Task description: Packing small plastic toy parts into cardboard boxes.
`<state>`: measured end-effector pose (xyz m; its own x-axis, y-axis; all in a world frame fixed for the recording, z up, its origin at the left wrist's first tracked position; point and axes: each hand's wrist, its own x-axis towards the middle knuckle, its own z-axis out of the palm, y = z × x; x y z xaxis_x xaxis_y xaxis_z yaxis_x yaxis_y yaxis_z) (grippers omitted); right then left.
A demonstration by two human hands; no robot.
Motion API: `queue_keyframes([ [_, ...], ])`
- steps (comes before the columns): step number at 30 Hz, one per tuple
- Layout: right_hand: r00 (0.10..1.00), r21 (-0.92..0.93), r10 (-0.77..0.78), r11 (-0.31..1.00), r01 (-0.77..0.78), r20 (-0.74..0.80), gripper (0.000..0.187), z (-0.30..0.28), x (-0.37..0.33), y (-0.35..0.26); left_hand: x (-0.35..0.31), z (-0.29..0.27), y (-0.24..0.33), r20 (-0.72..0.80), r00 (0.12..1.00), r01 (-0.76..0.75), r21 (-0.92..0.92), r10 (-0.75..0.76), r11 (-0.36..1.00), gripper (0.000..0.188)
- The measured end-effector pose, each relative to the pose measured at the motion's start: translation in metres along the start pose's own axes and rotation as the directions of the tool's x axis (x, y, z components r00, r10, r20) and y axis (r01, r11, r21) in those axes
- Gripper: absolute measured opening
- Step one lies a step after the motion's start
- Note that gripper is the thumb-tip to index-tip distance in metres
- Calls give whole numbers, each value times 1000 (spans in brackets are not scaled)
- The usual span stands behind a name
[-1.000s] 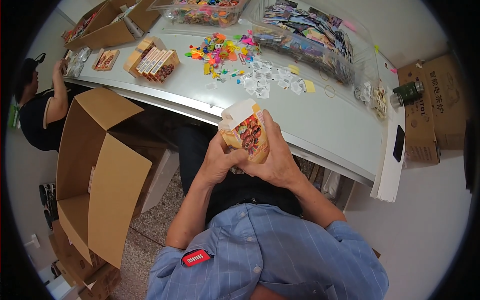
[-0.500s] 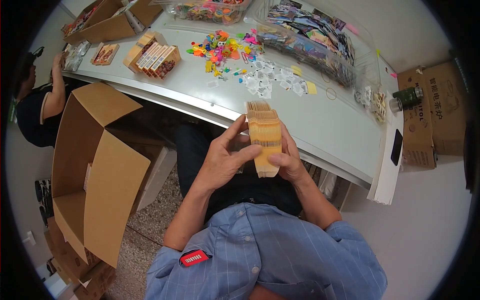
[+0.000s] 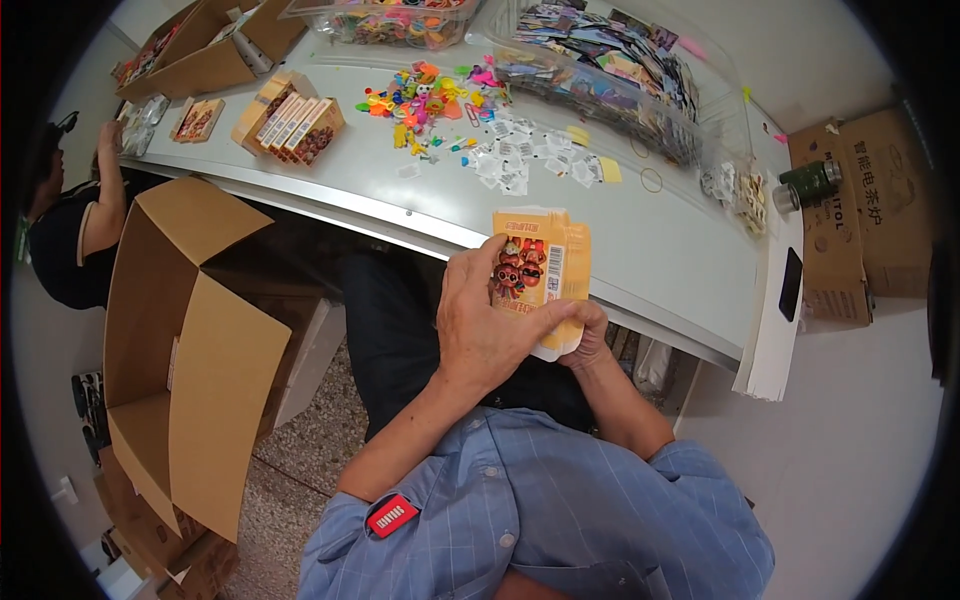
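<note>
The left hand (image 3: 475,325) and right hand (image 3: 592,337), fingers half-curled, clasp stacked flat yellow cardboard cartons (image 3: 528,268) that slackened grip could spill.

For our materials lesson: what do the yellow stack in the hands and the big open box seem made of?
Yellow stack: probably thin printed card, smooth-looking; its flat layers show at the right edge.
Open box: likely cardboard, matt; plain brown, stiff and folded.

It looks like a small packing workshop: a long bench (image 3: 640,240) across the top bears heaped plastic trinkets (image 3: 425,100) and a clear tub (image 3: 715,110) of cards, with flattened little boxes (image 3: 545,275) at centre, an open carton (image 3: 235,400) at left, and a co-worker (image 3: 70,245) at upper left.
</note>
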<state>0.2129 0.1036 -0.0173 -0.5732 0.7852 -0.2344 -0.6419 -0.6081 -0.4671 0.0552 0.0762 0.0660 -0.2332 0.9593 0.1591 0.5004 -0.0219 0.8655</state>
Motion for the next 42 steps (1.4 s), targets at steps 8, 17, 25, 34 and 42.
queue_keyframes([
  [8,994,61,-112,992,111,7,84,0,1,-6,7,10,6,48,999,23,31,-25,999,85],
  [17,995,85,-65,995,59,69,87,14,1,-21,18,-5,-9,370,893,450,-718,-256,531,77],
  [25,998,-42,35,999,-33,60,81,3,6,-7,12,7,-20,199,954,274,-272,-225,923,73],
  [34,980,-334,-189,921,199,61,70,28,29,-21,37,-3,-13,387,867,484,-507,-314,713,72],
  [42,867,-969,-460,51,240,191,55,47,19,-30,14,8,-28,378,904,426,-802,-198,418,45],
])
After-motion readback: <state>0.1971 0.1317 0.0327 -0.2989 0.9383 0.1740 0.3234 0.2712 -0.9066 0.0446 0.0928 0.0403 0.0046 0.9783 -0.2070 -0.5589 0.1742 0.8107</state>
